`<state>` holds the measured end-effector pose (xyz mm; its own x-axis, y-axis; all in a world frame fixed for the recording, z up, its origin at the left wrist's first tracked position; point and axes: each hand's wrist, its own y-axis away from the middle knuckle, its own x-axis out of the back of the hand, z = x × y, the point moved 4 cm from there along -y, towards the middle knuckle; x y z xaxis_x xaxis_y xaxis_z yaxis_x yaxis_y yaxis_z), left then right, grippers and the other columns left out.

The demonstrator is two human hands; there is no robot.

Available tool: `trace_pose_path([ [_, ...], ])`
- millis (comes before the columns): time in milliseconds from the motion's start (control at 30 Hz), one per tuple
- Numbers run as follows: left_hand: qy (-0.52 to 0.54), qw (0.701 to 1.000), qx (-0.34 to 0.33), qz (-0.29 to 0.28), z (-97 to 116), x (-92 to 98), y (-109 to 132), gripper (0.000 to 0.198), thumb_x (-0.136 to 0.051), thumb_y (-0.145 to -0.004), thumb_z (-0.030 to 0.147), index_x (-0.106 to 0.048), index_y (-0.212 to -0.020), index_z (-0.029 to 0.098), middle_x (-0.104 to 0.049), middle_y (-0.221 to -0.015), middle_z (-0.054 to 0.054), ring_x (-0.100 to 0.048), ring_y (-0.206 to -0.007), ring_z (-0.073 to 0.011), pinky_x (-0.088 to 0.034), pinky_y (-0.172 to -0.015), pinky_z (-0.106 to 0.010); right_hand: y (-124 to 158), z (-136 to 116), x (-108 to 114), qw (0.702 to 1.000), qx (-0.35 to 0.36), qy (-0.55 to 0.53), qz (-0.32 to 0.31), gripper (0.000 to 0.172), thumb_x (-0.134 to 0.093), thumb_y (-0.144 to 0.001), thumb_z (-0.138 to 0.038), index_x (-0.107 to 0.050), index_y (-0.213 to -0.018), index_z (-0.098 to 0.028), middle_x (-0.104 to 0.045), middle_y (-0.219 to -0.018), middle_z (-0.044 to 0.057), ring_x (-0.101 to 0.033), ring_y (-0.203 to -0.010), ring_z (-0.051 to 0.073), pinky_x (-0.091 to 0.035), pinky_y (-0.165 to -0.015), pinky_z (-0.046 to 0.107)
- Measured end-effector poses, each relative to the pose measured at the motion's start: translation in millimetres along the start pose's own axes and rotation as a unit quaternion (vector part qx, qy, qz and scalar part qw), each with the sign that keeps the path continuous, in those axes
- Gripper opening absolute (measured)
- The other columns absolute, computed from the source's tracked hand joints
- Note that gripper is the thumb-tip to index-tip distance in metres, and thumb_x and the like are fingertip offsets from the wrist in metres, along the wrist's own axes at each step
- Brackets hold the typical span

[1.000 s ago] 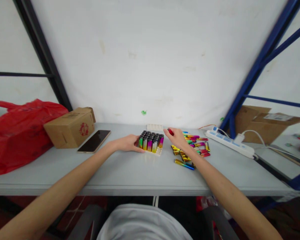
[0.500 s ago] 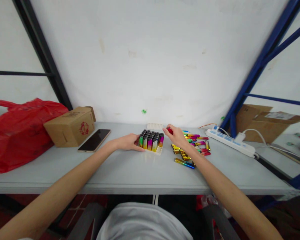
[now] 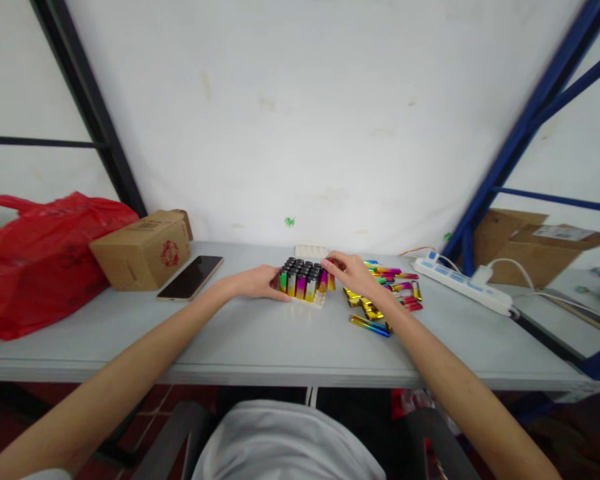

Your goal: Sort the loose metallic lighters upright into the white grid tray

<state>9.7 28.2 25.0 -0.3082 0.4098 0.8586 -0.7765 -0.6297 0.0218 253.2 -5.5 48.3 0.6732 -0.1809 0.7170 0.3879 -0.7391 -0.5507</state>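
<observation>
trays: two, both white. front tray [image 3: 320,301] on the desk [image 3: 260,343], carrying black-topped upright lighters [image 3: 300,283] packed too close for a sure count; some bare slots at its near right corner. rear tray [image 3: 311,251] by the wall.

loose lighters [image 3: 403,287] right of the trays, overlapping, exact number unclear; one blue-and-gold lighter [image 3: 370,325] lies nearest the desk's front edge. one phone [image 3: 191,277], one red bag [image 3: 45,260], one power strip [image 3: 463,287]. cardboard boxes: two, one left [image 3: 143,250], one right [image 3: 525,243].

left hand [image 3: 257,283]: half open, thumb and fingers apart, at the front tray's left end; cannot tell if it grips. right hand [image 3: 347,272]: nearly closed, one lighter [image 3: 332,282] pinched at the fingertips, just beside the packed rows' right side.

front tray sits between the hands; loose lighters lie by the right wrist.
</observation>
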Motion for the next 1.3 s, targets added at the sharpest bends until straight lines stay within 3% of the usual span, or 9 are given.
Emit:
trace_pose_path([
  [100,-0.007,1.000,0.007,-0.002,-1,-0.4,-1,0.056,-0.074,-0.081,0.059,-0.068,-0.119,0.018,-0.076,-0.107,-0.003,-0.068,-0.095,-0.0217,-0.049,-0.081,-0.024,2,2,-3,0.999,-0.003,-0.030,-0.010,0.037,-0.054,-0.098,-0.055,-0.063,-0.094,-0.020,-0.060,-0.063,-0.003,-0.052,-0.056,0.013,-0.038,-0.058,0.026],
  [300,0.014,1.000,0.000,-0.002,-3,-1.9,-1,0.058,-0.074,-0.081,0.057,-0.067,-0.123,0.018,-0.076,-0.110,-0.003,-0.068,-0.097,-0.0222,-0.050,-0.081,-0.024,3,0,-4,0.998,0.003,-0.046,-0.032,0.031,-0.064,-0.094,-0.052,-0.058,-0.093,-0.021,-0.063,-0.063,-0.004,-0.056,-0.055,0.013,-0.042,-0.058,0.025],
  [633,0.030,0.999,-0.011,-0.008,-3,-2.3,-1,0.058,-0.074,-0.081,0.058,-0.068,-0.124,0.020,-0.075,-0.117,-0.002,-0.068,-0.102,-0.0225,-0.050,-0.086,-0.024,8,-2,0,0.987,-0.051,-0.106,-0.110,0.038,-0.066,-0.089,-0.058,-0.054,-0.089,-0.023,-0.071,-0.066,-0.001,-0.063,-0.050,0.015,-0.048,-0.052,0.026],
  [833,-0.007,1.000,0.006,-0.002,-4,-1.3,-2,0.057,-0.073,-0.080,0.060,-0.069,-0.117,0.017,-0.076,-0.103,-0.004,-0.067,-0.090,-0.0223,-0.048,-0.075,-0.024,7,-1,0,0.987,-0.054,-0.107,-0.104,0.039,-0.067,-0.088,-0.060,-0.054,-0.087,-0.023,-0.070,-0.065,-0.002,-0.063,-0.049,0.015,-0.047,-0.052,0.024],
  [933,-0.019,1.000,0.003,-0.001,-5,-1.5,-3,0.054,-0.072,-0.081,0.060,-0.069,-0.114,0.018,-0.076,-0.100,-0.003,-0.067,-0.089,-0.0216,-0.047,-0.075,-0.024,5,3,13,0.994,-0.061,-0.046,-0.072,0.036,-0.054,-0.098,-0.056,-0.058,-0.086,-0.021,-0.069,-0.065,-0.001,-0.063,-0.051,0.014,-0.047,-0.055,0.024],
  [1033,-0.032,0.999,0.006,-0.002,-6,-1.5,-4,0.052,-0.072,-0.081,0.060,-0.070,-0.111,0.018,-0.076,-0.097,-0.002,-0.067,-0.086,-0.0211,-0.047,-0.074,-0.024,4,13,31,0.992,-0.067,0.091,-0.047,0.032,-0.046,-0.104,-0.040,-0.064,-0.088,-0.019,-0.072,-0.069,0.003,-0.066,-0.059,0.015,-0.048,-0.065,0.025],
  [1133,-0.034,0.999,0.004,-0.001,-6,-1.3,-4,0.053,-0.073,-0.080,0.061,-0.070,-0.111,0.018,-0.076,-0.097,-0.003,-0.067,-0.087,-0.0214,-0.047,-0.073,-0.024,7,31,41,0.974,-0.074,0.188,-0.107,0.022,-0.050,-0.099,-0.021,-0.071,-0.100,-0.016,-0.078,-0.091,0.009,-0.072,-0.083,0.019,-0.050,-0.080,0.026],
  [1233,-0.010,1.000,0.004,-0.001,-6,-1.6,-3,0.055,-0.074,-0.080,0.062,-0.069,-0.114,0.019,-0.076,-0.103,-0.003,-0.068,-0.092,-0.0217,-0.048,-0.077,-0.023,18,51,38,0.943,-0.103,0.205,-0.243,0.031,-0.059,-0.089,-0.014,-0.073,-0.117,-0.015,-0.077,-0.115,0.011,-0.072,-0.102,0.022,-0.050,-0.090,0.027],
  [1300,0.015,1.000,0.000,-0.007,-5,-2.3,-2,0.054,-0.074,-0.080,0.060,-0.069,-0.116,0.020,-0.076,-0.109,-0.002,-0.068,-0.096,-0.0214,-0.050,-0.081,-0.023,25,61,35,0.925,-0.122,0.208,-0.293,0.039,-0.065,-0.085,-0.017,-0.072,-0.124,-0.016,-0.075,-0.122,0.010,-0.071,-0.107,0.024,-0.051,-0.092,0.029],
])
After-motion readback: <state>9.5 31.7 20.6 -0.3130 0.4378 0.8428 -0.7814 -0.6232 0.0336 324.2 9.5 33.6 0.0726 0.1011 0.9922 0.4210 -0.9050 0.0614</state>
